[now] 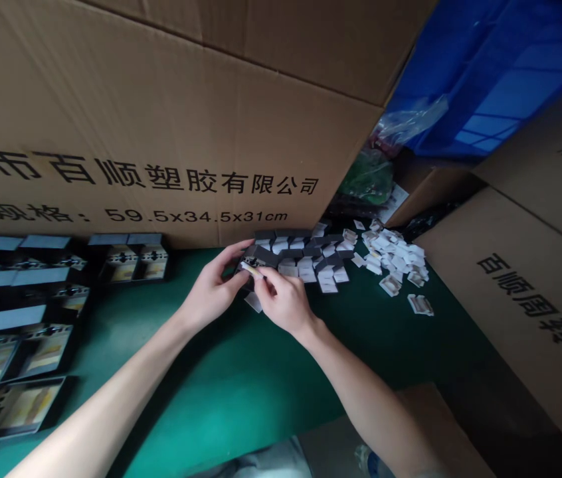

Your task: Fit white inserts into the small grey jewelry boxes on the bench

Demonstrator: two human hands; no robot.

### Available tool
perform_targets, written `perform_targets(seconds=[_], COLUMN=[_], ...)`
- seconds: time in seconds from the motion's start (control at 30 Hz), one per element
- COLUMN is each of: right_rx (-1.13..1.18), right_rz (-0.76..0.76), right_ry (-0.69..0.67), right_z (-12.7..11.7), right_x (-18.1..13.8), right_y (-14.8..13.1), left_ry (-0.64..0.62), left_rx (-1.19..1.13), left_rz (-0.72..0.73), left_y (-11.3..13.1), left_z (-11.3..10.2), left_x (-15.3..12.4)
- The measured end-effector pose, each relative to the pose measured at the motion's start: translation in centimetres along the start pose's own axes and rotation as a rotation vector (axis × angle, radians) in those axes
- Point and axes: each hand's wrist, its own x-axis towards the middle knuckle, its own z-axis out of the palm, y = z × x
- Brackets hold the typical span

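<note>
The fingers (264,287) of the right hand (288,304) are clamped on a small white-and-yellow piece (251,269); the piece is positioned over a black plastic case (260,255); the fingers of the left hand (208,292) are closed on the left end of that case, thumb on the near side. Just beyond and to the right, from where I stand, lies a cluster of black cases and white pieces (305,254); farther right, a loose pile of white plastic parts (394,257) rests on the green table (186,398); one separate part (419,305) lies nearer the table edge. At left, open black cases (36,352) stand in rows; a printed cardboard carton (186,126) stands behind.
</note>
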Motion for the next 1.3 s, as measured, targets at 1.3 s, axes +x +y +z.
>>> perform_targets(seconds=[1.3], right_rx=[-0.003], right_rz=[-0.203], right_ry=[-0.071], right_z=[0.0], right_x=[0.0], right_y=[0.6], left_ry=[0.164], left_rx=[-0.169], left_rz=[-0.141], left_y=[-1.4], left_z=[0.0], left_x=[0.3])
